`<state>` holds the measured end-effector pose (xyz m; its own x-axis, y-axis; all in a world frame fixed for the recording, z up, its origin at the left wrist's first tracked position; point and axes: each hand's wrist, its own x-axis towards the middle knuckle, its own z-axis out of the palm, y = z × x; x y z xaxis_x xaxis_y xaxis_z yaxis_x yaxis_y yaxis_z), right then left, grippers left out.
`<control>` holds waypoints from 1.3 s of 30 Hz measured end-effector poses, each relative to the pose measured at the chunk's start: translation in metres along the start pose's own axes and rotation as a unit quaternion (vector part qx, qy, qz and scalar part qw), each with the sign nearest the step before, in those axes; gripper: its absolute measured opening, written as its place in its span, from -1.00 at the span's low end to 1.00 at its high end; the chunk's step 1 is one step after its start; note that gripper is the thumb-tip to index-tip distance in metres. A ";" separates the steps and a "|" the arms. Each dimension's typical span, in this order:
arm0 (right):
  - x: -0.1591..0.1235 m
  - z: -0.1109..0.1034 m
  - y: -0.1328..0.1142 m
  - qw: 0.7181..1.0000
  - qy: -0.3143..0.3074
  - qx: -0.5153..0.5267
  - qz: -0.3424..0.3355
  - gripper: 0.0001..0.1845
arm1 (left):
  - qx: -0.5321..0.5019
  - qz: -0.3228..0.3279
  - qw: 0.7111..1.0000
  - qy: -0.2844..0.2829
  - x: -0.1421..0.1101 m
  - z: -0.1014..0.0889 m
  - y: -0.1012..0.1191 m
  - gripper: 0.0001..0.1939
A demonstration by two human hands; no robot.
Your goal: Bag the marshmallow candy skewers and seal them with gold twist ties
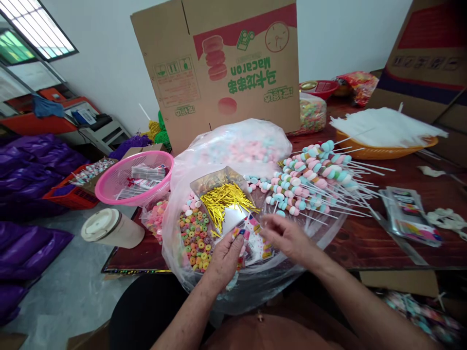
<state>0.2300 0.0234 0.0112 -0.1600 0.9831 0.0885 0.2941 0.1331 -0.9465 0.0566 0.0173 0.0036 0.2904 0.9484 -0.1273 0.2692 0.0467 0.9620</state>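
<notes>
My left hand (225,257) is closed around the gathered top of a small printed plastic bag (241,235), which has pink and blue print. Just right of it, my right hand (288,238) is raised with bent fingers, blurred by motion, so I cannot make out anything in them. Beneath the hands lie more printed bags (257,243). Directly behind is an open box of gold twist ties (222,197). Colourful ring-shaped candies (195,238) lie to the left in a clear plastic sheet (175,194). Skewered pink, blue and white marshmallows (310,177) are piled at the right.
A large carton (226,63) stands behind a bag of loose marshmallows (241,146). At left are a pink basket (102,187) and a lidded cup (113,228) by the table's edge. White sleeves fill an orange basket (386,150) at right, with flat printed packets (410,216) nearer.
</notes>
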 end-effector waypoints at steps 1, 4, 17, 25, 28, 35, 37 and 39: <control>-0.003 0.009 0.002 0.997 -0.028 0.060 0.031 -0.73 | 0.009 0.003 1.000 0.009 0.000 0.002 -0.001 -0.66; -0.011 0.031 0.003 0.987 -0.066 0.136 0.057 -0.75 | 0.014 -0.012 1.000 -0.001 -0.003 0.005 -0.004 -0.66; -0.005 0.041 -0.007 0.935 0.088 -0.296 -0.177 -0.73 | 0.145 0.042 0.973 -0.176 -0.003 -0.029 0.012 -0.75; -0.013 0.020 -0.008 0.766 -0.164 -0.441 -0.438 -0.62 | -0.077 -0.105 0.959 -0.251 -0.014 -0.022 0.011 -0.75; -0.025 0.022 0.007 0.750 -0.188 -0.471 -0.426 -0.71 | -0.075 -0.157 0.930 -0.324 -0.014 -0.021 0.009 -0.78; -0.040 0.039 0.007 0.948 -0.260 -0.173 -0.067 -0.78 | 0.504 0.189 0.815 -0.216 -0.016 -0.024 0.004 -0.97; -0.043 0.048 -0.004 0.954 -0.250 0.068 0.154 -0.73 | 0.554 0.302 0.757 -0.169 -0.023 -0.032 0.006 -0.93; -0.044 0.057 -0.015 0.876 -0.265 0.269 0.300 -0.74 | 0.543 0.384 0.740 -0.102 -0.034 -0.043 0.004 -0.86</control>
<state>0.1786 -0.0292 0.0036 -0.5855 0.6402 -0.4973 0.0120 -0.6066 -0.7949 0.0088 -0.0011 0.0218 0.8429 0.4928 0.2158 0.5001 -0.8657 0.0234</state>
